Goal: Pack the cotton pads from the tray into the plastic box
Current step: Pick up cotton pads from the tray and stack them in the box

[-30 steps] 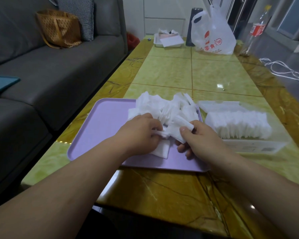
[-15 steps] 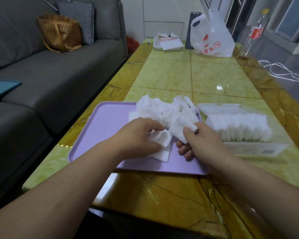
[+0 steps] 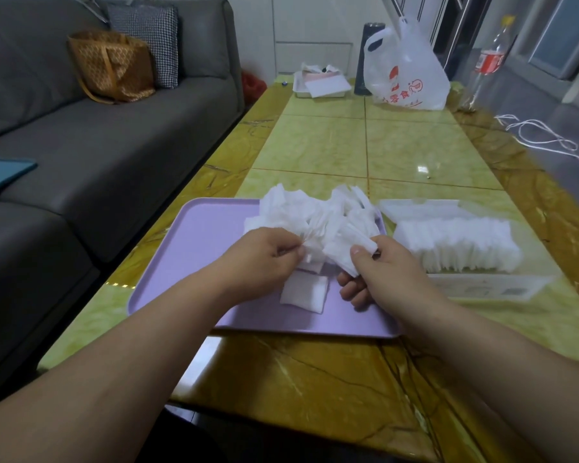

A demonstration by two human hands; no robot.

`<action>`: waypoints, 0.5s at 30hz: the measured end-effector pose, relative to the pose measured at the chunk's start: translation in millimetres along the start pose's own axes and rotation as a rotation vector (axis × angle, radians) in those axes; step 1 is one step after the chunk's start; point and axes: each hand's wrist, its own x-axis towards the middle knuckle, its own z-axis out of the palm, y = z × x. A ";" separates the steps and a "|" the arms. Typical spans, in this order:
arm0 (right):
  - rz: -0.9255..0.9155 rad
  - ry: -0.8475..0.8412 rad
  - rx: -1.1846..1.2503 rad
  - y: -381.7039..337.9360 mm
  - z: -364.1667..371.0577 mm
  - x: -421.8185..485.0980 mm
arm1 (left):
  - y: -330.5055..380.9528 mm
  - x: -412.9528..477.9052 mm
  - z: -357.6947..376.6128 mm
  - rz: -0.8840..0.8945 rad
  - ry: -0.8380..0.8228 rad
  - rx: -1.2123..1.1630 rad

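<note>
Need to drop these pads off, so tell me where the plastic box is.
In the head view, the plastic box sits on the table right of the purple tray, beside the right hand, holding a row of cotton pads.

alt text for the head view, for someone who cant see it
Two bare hands work over a lilac tray on a yellow-green table: the left hand pinches cotton pads from a loose pile, the right hand grips a small stack. Right of the tray, a clear plastic box holds a row of pads on edge; a grey sofa lies left.
</note>
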 end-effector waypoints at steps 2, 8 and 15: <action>-0.014 0.008 0.025 -1.7 -0.6 -1.9 | 4.9 -2.7 -5.3 -0.018 0.148 -0.070; -0.079 0.079 0.080 -5.8 1.1 -5.9 | 14.1 -7.5 -18.4 -0.339 0.216 -0.842; -0.080 0.062 0.074 -10.8 5.1 -11.5 | 11.7 -10.0 -15.5 -0.420 -0.170 -1.194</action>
